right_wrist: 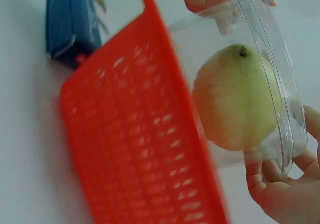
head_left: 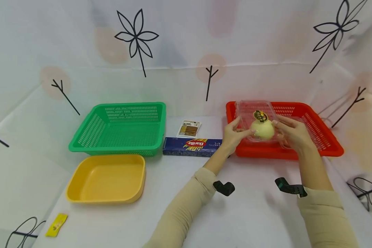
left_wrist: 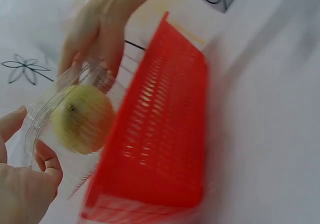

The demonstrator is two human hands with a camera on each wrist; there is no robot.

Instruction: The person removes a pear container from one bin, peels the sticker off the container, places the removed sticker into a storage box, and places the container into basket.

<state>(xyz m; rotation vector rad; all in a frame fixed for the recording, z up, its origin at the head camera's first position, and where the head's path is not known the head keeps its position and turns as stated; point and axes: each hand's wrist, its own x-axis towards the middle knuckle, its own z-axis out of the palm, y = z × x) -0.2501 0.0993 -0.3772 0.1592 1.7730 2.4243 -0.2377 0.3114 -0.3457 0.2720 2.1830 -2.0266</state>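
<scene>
Your left hand [head_left: 233, 136] pinches the clear, glossy plastic clamshell [head_left: 247, 111] at its eight o'clock; your right hand [head_left: 293, 132] grips it near three. Inside: smooth, rounded yellow-green fruit [head_left: 262, 131]. Clamshell sits over the slotted red basket [head_left: 266, 153]. Outward from it: long, flat-sided blue box [head_left: 174, 146] and smooth, round-cornered yellow tray [head_left: 106, 181], both toward eight; latticed green basket [head_left: 128, 135], nine.

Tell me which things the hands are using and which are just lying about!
In use:
clear container, held by left hand and right hand
yellow fruit inside
probably red basket

Lying about:
green basket
yellow tray
spaghetti box
flat packet
yellow sachet
</scene>
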